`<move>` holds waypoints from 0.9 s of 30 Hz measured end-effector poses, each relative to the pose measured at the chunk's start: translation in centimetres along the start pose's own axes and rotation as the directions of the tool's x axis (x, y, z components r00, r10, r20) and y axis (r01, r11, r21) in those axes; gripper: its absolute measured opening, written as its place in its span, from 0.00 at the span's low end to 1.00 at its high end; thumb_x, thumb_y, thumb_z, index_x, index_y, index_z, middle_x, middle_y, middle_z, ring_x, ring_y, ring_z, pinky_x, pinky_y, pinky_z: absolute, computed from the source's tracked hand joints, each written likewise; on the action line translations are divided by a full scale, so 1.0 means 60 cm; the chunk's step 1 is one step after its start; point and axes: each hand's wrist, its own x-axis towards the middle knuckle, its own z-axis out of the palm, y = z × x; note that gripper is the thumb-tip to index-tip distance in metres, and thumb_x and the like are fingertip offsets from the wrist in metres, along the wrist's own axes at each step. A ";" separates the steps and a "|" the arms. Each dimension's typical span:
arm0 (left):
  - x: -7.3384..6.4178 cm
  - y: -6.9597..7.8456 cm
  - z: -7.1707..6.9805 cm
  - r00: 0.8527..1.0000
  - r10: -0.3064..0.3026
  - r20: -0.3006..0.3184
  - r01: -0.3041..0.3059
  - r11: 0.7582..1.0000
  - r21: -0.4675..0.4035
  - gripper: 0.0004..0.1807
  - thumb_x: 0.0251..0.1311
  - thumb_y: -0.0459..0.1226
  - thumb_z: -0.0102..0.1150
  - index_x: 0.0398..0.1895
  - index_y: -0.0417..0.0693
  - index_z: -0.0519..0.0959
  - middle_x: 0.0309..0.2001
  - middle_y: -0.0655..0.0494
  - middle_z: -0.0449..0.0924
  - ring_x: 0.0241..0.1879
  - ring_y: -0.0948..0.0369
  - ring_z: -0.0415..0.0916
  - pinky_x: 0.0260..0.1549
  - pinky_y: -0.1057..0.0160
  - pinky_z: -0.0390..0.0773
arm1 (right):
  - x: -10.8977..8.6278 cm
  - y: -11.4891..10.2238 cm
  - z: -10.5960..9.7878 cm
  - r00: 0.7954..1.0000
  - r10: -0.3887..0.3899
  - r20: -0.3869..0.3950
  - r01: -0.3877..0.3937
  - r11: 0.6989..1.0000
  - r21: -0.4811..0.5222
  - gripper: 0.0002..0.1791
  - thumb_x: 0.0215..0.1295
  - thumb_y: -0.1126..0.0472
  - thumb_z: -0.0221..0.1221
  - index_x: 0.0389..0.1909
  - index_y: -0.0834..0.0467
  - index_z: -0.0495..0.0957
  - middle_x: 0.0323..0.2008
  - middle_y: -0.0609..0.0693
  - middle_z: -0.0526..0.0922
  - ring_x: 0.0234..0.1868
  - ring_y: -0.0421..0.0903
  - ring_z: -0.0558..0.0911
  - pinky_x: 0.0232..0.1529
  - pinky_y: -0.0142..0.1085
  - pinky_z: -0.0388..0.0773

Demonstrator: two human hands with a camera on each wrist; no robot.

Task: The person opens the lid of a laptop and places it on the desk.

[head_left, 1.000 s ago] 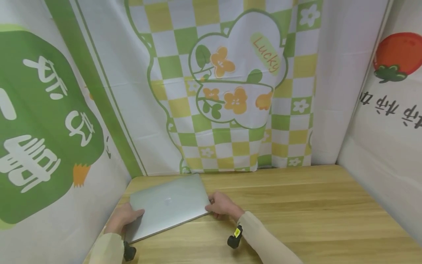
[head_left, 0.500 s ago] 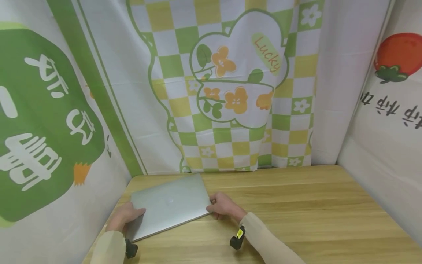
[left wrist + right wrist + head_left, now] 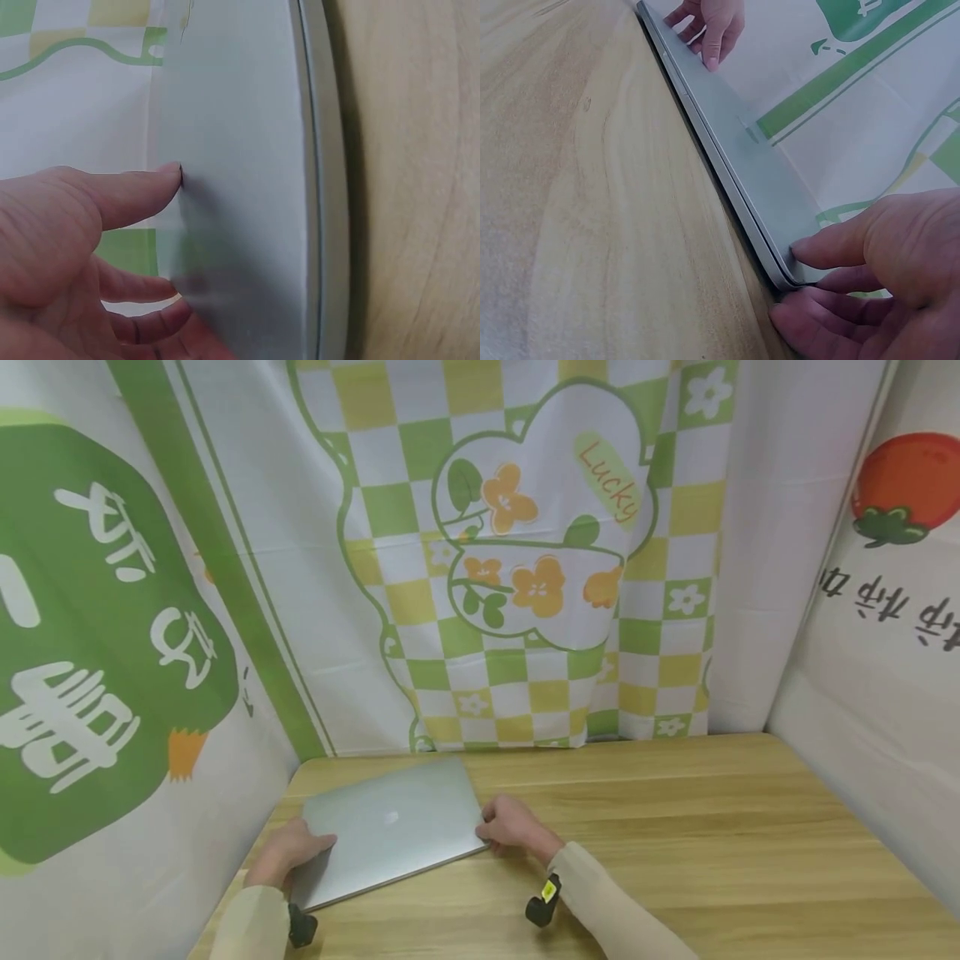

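A closed silver laptop [image 3: 397, 831] lies at a slant over the left part of the wooden table, its lid up with a small logo in the middle. My left hand [image 3: 288, 847] grips its left edge; the thumb rests on the lid while the other fingers curl at the side, partly hidden. At the opposite edge, near the front right corner, my right hand [image 3: 517, 825] pinches the laptop. In the right wrist view, that thumb presses on top and the fingers go under the corner. A dark shadow line runs below the laptop's front edge [image 3: 727, 187].
The wooden table [image 3: 675, 843] extends to the right of the laptop. Printed cloth walls enclose it: a checkered cloth [image 3: 525, 693] at the back, a green-and-white panel [image 3: 255, 727] close on the left, a white one [image 3: 862, 735] on the right. Each wrist wears a black camera [image 3: 542, 902].
The laptop has slid slightly to the right, with both hands moving along and keeping their hold on it.
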 end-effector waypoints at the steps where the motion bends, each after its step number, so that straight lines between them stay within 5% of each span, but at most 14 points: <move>1: 0.000 0.001 0.000 1.000 0.004 0.001 -0.004 1.000 0.006 0.43 0.62 0.47 0.58 0.59 0.12 0.58 0.50 0.17 0.69 0.41 0.38 0.79 0.35 0.49 0.85 | -0.001 0.000 -0.001 1.000 -0.003 -0.002 0.003 1.000 -0.003 0.14 0.60 0.65 0.62 0.16 0.58 0.74 0.15 0.47 0.76 0.16 0.41 0.78 0.19 0.30 0.80; 20: -0.012 0.010 0.012 0.999 -0.003 0.034 0.004 0.999 -0.043 0.48 0.62 0.50 0.60 0.62 0.14 0.52 0.52 0.16 0.66 0.37 0.44 0.79 0.27 0.53 0.85 | -0.012 0.000 -0.018 1.000 0.005 -0.016 -0.007 0.992 -0.126 0.17 0.57 0.65 0.63 0.12 0.55 0.71 0.11 0.44 0.71 0.13 0.38 0.70 0.14 0.26 0.66; 27: -0.018 0.016 0.017 1.000 0.002 0.029 0.000 0.998 -0.068 0.47 0.61 0.48 0.62 0.62 0.15 0.52 0.50 0.16 0.67 0.37 0.42 0.80 0.26 0.53 0.85 | -0.024 0.007 -0.021 1.000 0.025 -0.007 -0.026 0.994 -0.103 0.14 0.56 0.64 0.64 0.15 0.55 0.72 0.13 0.44 0.71 0.15 0.39 0.69 0.16 0.28 0.66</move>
